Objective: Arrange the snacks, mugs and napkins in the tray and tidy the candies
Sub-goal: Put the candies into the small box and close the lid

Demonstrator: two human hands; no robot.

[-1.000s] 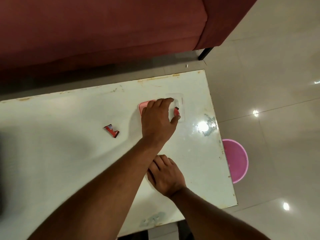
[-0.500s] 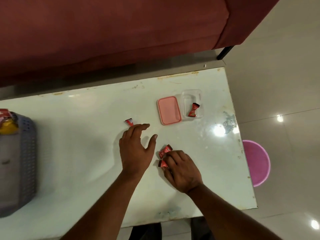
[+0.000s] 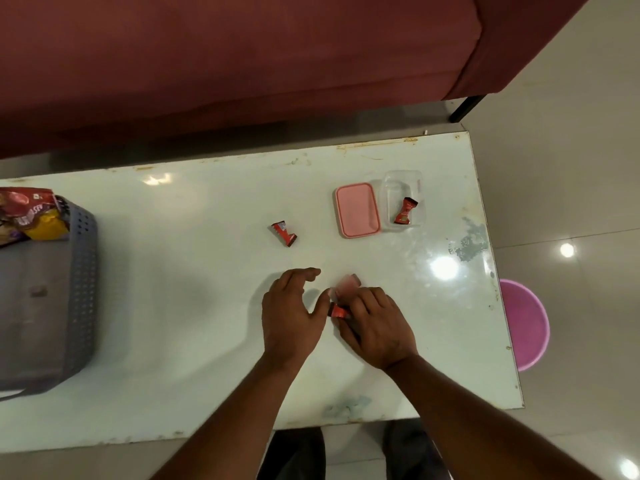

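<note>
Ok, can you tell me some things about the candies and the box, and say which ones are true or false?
1. One wrapped candy lies inside the clear container. True.
2. The pink lid is closed on the container. False: it lies beside it on the table.
3. The right hand is on candies. True.
4. The left hand holds the loose candy. False: that candy lies alone on the table.

Tray far left, lid beside container, candy seemingly inside
</note>
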